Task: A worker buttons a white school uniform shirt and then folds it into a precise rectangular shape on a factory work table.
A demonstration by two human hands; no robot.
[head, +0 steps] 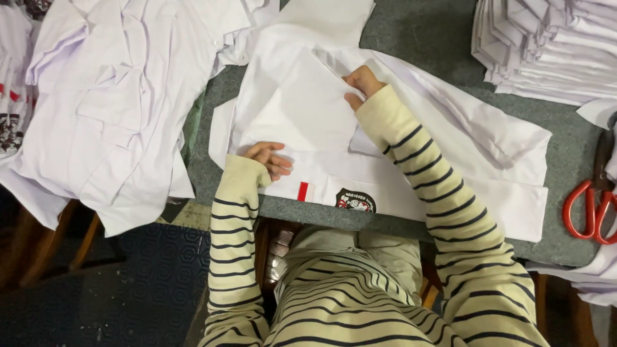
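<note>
Near the table's edge, the left hand (268,159) lies curled, fingers loosely bent, pressing a smooth white shirt (385,160) spread on the grey felt table (437,38). Farther in, the right hand (361,87) pinches a crisp fold of it — wrist bent, fingers closed. Red-handled scissors (590,209) sit far right — folded white stacks (546,45) beyond.

The shirt (398,167) is thin white cloth — smooth, matt, creased — with a stitched badge (355,201). The table (443,38) wears grey felt, fuzzy and dull. The scissors (594,205) have glossy red plastic handles. The sleeves (443,193) are soft striped knit — cream and dark.
</note>
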